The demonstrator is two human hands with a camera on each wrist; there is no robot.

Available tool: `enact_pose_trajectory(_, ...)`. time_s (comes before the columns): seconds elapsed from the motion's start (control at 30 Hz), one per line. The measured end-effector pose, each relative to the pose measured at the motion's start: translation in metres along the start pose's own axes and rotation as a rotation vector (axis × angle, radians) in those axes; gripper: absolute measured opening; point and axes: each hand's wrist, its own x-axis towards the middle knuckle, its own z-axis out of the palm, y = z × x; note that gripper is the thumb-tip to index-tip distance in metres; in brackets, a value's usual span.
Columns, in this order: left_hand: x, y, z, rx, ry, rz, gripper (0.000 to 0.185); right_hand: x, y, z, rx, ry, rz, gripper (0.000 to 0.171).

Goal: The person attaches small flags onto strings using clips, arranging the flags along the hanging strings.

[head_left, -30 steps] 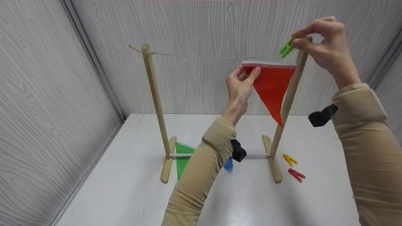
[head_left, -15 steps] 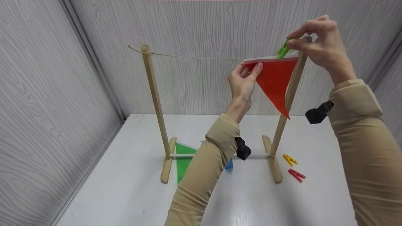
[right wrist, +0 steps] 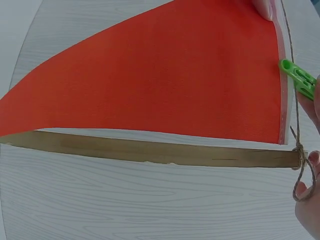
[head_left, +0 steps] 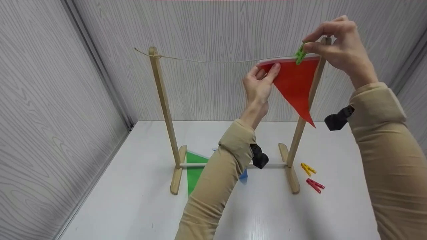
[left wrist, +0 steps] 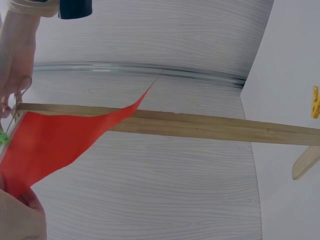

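My left hand (head_left: 258,85) pinches the left top corner of a red triangular pennant (head_left: 297,83) with a white top edge. That edge lies along a thin string (head_left: 206,62) tied between two wooden posts. Up by the right post (head_left: 302,123), my right hand (head_left: 345,50) pinches a green clothespin (head_left: 300,55) between thumb and fingers. In the right wrist view the tip of the clothespin (right wrist: 298,77) overlaps the string and the pennant's white edge. The pennant's point hangs down in front of the right post.
On the white table (head_left: 116,186), a yellow clothespin (head_left: 308,169) and a red clothespin (head_left: 315,185) lie right of the stand. A green pennant (head_left: 195,170) and a blue piece (head_left: 244,175) lie near the stand's white crossbar (head_left: 272,165), partly hidden by my left arm.
The red pennant has risen from below the string up to it and shifted slightly right. My right hand has lowered the green clothespin onto its top edge, moving a little left.
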Motion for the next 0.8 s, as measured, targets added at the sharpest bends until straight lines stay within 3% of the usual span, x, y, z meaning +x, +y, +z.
enact_pose_trajectory(0.3, -0.0005, 0.0014, 0.0013, 0.006, -0.013, 0.004, 0.027, -0.0020, 0.0014, 0.0010, -0.031, -0.001, -0.019, 0.009)
enact_pose_trajectory(0.57, -0.0012, 0.0004, 0.0023, 0.024, -0.023, 0.004, 0.027, -0.0046, -0.0013, -0.0006, -0.041, -0.033, 0.041, 0.020)
enact_pose_trajectory(0.8, -0.0006, 0.0003, 0.0031, 0.004, -0.016, -0.003, 0.026, -0.0061, -0.0003, -0.0013, -0.028, -0.070, 0.040, 0.027)
